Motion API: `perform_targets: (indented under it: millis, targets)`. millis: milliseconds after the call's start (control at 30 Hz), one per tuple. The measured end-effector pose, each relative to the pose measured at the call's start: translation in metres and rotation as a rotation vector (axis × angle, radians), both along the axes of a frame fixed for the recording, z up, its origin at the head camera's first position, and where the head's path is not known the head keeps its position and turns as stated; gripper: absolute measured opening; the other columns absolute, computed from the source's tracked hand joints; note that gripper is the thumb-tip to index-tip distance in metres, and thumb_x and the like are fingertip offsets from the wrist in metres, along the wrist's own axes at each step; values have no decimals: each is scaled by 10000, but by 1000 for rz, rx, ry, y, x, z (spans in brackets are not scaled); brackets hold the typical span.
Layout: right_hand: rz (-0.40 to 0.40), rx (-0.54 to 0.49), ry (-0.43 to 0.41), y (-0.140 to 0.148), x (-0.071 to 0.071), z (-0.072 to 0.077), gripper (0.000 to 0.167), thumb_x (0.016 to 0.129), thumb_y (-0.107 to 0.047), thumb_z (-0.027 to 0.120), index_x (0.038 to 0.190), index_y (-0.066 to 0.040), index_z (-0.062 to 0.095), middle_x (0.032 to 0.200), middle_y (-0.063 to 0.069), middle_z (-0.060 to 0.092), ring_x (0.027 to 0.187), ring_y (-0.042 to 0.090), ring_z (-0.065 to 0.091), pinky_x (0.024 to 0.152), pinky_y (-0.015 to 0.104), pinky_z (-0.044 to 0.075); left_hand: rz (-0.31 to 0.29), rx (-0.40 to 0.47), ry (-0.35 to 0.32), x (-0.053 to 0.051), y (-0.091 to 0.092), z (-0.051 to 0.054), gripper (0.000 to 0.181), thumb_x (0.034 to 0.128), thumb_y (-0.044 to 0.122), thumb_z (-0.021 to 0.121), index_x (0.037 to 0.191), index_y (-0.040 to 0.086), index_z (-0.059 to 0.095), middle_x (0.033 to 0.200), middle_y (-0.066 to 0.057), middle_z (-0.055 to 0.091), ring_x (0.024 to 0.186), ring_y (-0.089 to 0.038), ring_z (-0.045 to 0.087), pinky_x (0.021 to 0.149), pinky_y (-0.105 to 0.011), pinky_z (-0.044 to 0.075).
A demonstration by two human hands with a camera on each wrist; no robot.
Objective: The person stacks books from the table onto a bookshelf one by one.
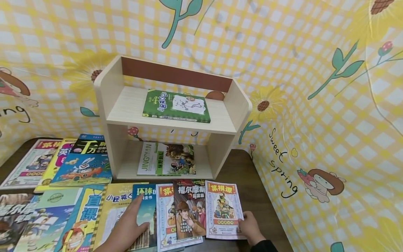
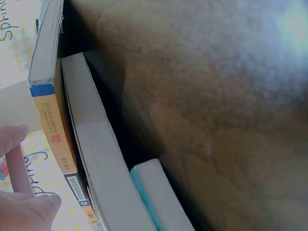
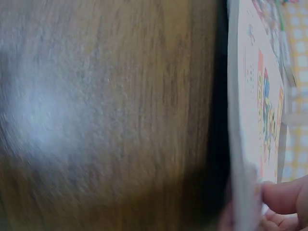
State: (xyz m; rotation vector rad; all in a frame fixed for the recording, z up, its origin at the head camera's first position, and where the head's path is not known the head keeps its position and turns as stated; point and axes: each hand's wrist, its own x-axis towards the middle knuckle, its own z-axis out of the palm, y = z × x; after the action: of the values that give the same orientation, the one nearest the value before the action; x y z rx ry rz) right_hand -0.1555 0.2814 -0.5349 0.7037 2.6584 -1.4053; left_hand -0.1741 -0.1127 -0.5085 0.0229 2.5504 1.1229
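My right hand (image 1: 251, 228) pinches the lower right edge of a white book with red trim (image 1: 224, 210). Its thumb (image 3: 284, 196) lies on the cover in the right wrist view, with fingertips partly hidden behind the book. To its left a dark detective-cover book (image 1: 190, 206) overlaps another white-and-red book (image 1: 165, 213). My left hand (image 1: 127, 225) is above a blue book with a tower picture (image 1: 146, 210) and a yellow cartoon book (image 1: 108, 201), fingers extended and holding nothing. In the left wrist view, that hand (image 2: 26, 192) appears beside the book spines.
Behind the books stands a two-tier wooden shelf (image 1: 170, 128). A green book (image 1: 176, 106) lies on its upper tier, a lion-cover book (image 1: 168, 159) on the lower. Several more books (image 1: 83, 169) cover the left of the dark wooden table (image 1: 240, 171). Yellow checked cloth (image 1: 315, 105) surrounds it.
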Motion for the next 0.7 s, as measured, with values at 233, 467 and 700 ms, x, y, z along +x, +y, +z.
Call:
perform_targets:
  millis: [233, 467, 700]
  targets:
    - [-46, -215, 44, 3, 2, -4, 252, 949, 39, 458, 1182, 132, 435, 887, 163, 554, 691, 180, 560, 594, 288, 482, 0, 27, 4, -3, -2, 0, 983, 818, 242, 774, 1534, 18, 138, 1545, -294, 169, 1385, -507, 197, 1045, -651, 296]
    - [13, -368, -12, -2, 5, 1, 332, 988, -49, 467, 1287, 69, 384, 850, 85, 605, 655, 167, 609, 553, 302, 523, 15, 65, -42, -5, -5, 0, 1016, 800, 289, 789, 1539, 37, 140, 1538, -296, 191, 1376, -517, 206, 1047, -664, 278]
    - [124, -489, -9, -11, 5, -1, 296, 998, -52, 453, 1263, 62, 382, 803, 46, 607, 639, 142, 612, 547, 274, 520, 11, 97, -35, -3, -5, 4, 994, 785, 251, 802, 1526, 9, 185, 1528, -299, 223, 1370, -515, 228, 1051, -653, 287]
